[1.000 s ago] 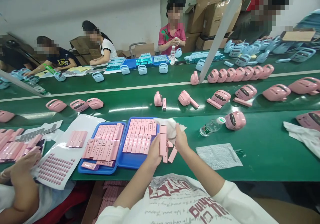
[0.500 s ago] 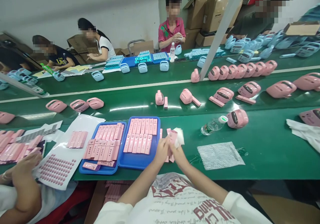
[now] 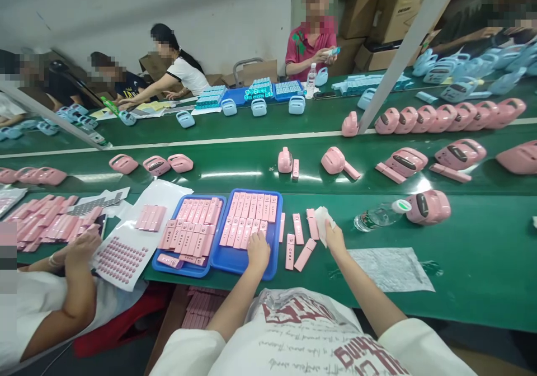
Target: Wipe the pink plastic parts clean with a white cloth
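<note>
in the head view, the left hand is over the right-hand blue tray, its fingers bent down at the near end of the last pink strip in the lower row; whether they pinch that strip or only rest against it, i cannot tell, since the hand covers the contact. the tray carries two rows of slim pink strips standing side by side, with bare blue below the lower row. the right hand is to the right of the tray, its fingers pinching a crumpled white cloth by its right side. between tray and cloth, loose strips lie on the green table at various angles, one of them just beside the cloth; whether the two touch is hard to say. a second blue tray stands left of the first, more thickly filled, and a clear bottle lies tilted beyond the right hand. the strips look like moulded plastic: probably light, stiff, and rather slick on their glossy faces, so a firm but gentle pinch should do. the long side edges seem the best hold, keeping fingertips off the marked front, which might smudge or scuff. the cloth looks soft and limp, and any bunched fold would serve as a grip.
</note>
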Demonstrator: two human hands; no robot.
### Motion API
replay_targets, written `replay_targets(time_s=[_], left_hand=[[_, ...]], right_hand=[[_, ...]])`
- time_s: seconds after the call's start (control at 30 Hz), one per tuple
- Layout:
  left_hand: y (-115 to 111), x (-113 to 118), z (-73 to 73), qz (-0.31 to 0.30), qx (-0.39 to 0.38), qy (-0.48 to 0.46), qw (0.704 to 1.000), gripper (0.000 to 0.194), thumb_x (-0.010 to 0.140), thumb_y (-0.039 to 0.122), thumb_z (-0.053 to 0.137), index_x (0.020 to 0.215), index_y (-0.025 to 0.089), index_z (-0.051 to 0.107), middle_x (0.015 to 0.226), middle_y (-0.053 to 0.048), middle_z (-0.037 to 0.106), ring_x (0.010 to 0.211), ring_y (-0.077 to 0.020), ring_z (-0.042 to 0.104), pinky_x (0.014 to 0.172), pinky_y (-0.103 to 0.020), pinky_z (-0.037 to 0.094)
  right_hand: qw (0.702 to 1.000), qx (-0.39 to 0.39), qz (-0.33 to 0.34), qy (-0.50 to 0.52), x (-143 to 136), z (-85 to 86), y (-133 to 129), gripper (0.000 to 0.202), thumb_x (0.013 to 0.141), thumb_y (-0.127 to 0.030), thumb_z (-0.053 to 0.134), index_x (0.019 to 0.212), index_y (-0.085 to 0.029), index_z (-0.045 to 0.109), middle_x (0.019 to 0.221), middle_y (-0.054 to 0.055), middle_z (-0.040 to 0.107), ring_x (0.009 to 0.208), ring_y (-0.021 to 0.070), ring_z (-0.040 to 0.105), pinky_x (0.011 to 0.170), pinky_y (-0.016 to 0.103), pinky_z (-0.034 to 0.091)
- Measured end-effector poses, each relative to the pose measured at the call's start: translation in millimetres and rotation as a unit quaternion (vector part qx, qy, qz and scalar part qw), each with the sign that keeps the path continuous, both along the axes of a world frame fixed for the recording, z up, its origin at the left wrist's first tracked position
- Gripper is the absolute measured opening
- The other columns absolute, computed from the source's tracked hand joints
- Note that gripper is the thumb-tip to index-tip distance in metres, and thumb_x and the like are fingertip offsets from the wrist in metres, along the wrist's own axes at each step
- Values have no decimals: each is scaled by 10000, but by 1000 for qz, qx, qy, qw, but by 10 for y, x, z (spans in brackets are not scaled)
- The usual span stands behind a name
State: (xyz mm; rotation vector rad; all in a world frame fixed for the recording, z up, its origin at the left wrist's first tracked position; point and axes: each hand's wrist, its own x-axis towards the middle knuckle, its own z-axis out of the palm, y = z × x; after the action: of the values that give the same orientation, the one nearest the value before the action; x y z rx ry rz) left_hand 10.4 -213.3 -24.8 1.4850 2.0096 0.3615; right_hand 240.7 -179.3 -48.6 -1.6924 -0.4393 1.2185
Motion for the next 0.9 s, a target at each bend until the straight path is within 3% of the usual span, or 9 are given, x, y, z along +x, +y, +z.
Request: replay_targets(time_s=[0.17,0.3,0.4,0.5,0.63,0.7,0.73,0.8,0.9], left_hand=[[100,-3,-118,34,-35,-68,996,352,836,141,584,1181,107,531,1236,-141,517,1191,-283,466,1007,-496,366],[159,-81,-44,43,-81,-219,971,218,846,293,603,985,128,570,1023,-71,602,903,-182,584,813,-381,486],[121,-116,176,37,-89,-373,923,284,771,361,620,921,148,507,942,-74,625,694,-125,563,636,-277,471],[30,-74,503,6,-96,-521,848,471,628,494,648,922,167,479,838,-57,633,483,-75,455,432,-218,350],[-76,104,956,-13,-116,-635,764,570,624,595,611,967,147,539,774,-42,607,378,-35,330,336,-196,214],[-104,219,1128,2,-145,-679,719,546,678,599,611,966,137,578,776,-44,595,409,-39,364,340,-179,220],[-111,274,1191,17,-163,-697,698,520,703,587,618,947,128,596,757,-44,587,436,-50,402,352,-173,246],[-116,368,1267,62,-184,-710,677,473,747,567,619,854,106,620,659,-37,564,470,-78,464,382,-178,308],[-97,433,1293,134,-163,-682,700,512,795,607,561,665,112,580,494,-7,485,422,-95,457,390,-206,349]], right_hand=[[992,45,-44,106,-35,121,13,249,824,-416,603,803,-168,620,773,49,699,822,203,671,748,333,554],[975,82,-63,196,-10,314,29,192,759,-363,644,839,-194,600,790,32,714,810,213,693,730,393,583],[967,110,-73,219,-16,499,9,194,704,-304,670,849,-190,613,802,28,720,806,210,695,732,398,588],[965,146,-71,208,-87,690,-22,300,635,-301,728,895,-180,639,849,35,726,831,213,692,747,371,585],[965,190,-53,174,-243,944,-91,429,631,-449,752,945,-172,660,951,60,721,922,227,675,809,361,567],[963,230,-2,138,-323,1078,-133,463,674,-526,712,972,-174,668,994,76,711,961,239,662,854,379,549],[956,273,59,90,-359,1145,-150,470,711,-543,677,1006,-177,668,1029,89,701,984,246,653,882,392,535],[895,385,217,-68,-427,1268,-177,458,818,-521,568,1113,-178,641,1104,117,673,1028,254,630,930,416,500],[729,504,353,-301,-523,1383,-248,400,928,-377,398,1206,-149,574,1096,154,660,994,246,623,868,408,507]])
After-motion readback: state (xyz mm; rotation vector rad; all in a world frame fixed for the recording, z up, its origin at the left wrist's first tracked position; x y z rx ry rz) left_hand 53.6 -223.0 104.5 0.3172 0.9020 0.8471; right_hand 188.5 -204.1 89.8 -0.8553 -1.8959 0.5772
